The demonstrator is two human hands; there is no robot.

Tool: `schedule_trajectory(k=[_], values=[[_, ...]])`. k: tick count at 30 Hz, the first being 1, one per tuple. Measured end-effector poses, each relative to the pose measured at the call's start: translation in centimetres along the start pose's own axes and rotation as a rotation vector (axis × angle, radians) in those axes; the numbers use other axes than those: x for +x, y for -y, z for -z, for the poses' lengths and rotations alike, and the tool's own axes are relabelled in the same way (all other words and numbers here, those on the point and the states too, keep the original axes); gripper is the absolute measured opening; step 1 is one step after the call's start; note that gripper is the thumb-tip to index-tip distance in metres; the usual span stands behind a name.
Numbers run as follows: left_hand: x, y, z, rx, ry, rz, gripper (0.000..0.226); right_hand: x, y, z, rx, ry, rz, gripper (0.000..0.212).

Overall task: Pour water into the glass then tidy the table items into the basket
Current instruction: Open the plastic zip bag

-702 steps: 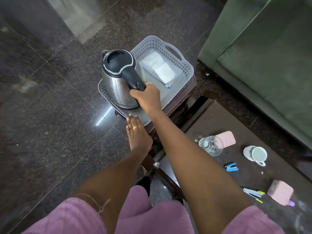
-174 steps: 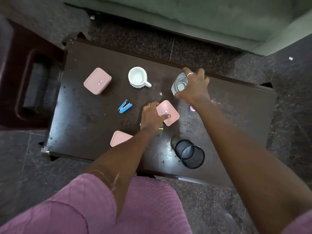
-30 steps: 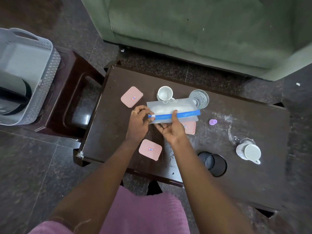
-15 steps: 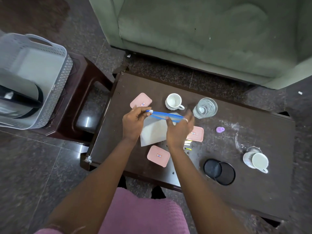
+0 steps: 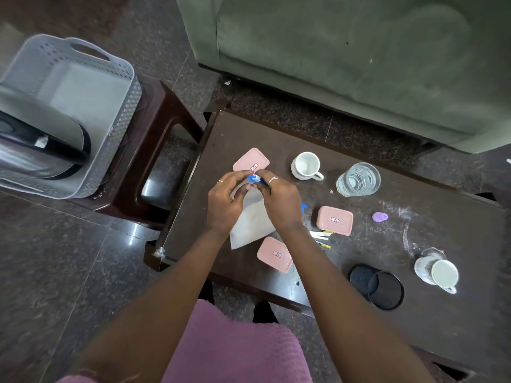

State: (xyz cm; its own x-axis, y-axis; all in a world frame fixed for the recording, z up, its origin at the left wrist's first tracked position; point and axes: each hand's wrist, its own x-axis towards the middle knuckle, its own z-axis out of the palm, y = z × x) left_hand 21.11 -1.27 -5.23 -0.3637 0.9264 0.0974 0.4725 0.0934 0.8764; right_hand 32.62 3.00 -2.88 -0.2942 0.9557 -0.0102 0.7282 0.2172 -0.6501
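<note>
Frosted plastic zip pouch [image 5: 253,217] with blue seal hangs over the dark wooden worktop [image 5: 414,313], left hand [image 5: 225,203] and right hand [image 5: 282,200] both pinching its top edge; grey perforated basket [image 5: 121,106] sits at ten o'clock.

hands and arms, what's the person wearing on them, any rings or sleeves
Both forearms are bare, with no sleeves, watch or bracelet in view. The left hand has a thin gold ring on one finger. The right hand has a wider silver ring on one finger. Pink waffle-textured cloth shows at the bottom of the view, below the arms.
</note>
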Motion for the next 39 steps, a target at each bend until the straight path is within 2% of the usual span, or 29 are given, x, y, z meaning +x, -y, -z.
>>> schedule_trajectory(k=[7,15,23,28,33,36,39], values=[[0.9,-0.5,-0.5,-0.105,-0.089,0.108,0.012,-0.4,0.2,0.0,-0.007,-0.044,0.049,0.028],[1.7,-0.9,-1.5,-0.169,-0.079,0.213,0.009,-0.1,-1.0,0.6,-0.001,-0.049,-0.011,0.02],[3.5,-1.0,-2.0,-0.21,-0.251,0.31,0.007,-3.8,-6.5,2.1,-0.099,-0.052,-0.247,0.017],[3.0,-1.0,-2.9,-0.143,-0.195,0.268,0.012,-6.1,-8.5,2.3,-0.145,0.036,-0.389,0.014],[2.9,-2.2,-3.0,-0.119,-0.049,0.163,0.011,-5.1,-7.1,2.1,0.003,0.016,-0.283,0.032],[3.0,-3.2,-2.7,-0.095,0.013,0.06,0.01,-4.0,-5.9,2.1,0.051,-0.011,-0.272,0.027],[3.6,-4.0,-2.9,-0.126,-0.014,0.041,0.015,-3.2,-5.1,2.4,0.175,-0.04,-0.305,0.022]])
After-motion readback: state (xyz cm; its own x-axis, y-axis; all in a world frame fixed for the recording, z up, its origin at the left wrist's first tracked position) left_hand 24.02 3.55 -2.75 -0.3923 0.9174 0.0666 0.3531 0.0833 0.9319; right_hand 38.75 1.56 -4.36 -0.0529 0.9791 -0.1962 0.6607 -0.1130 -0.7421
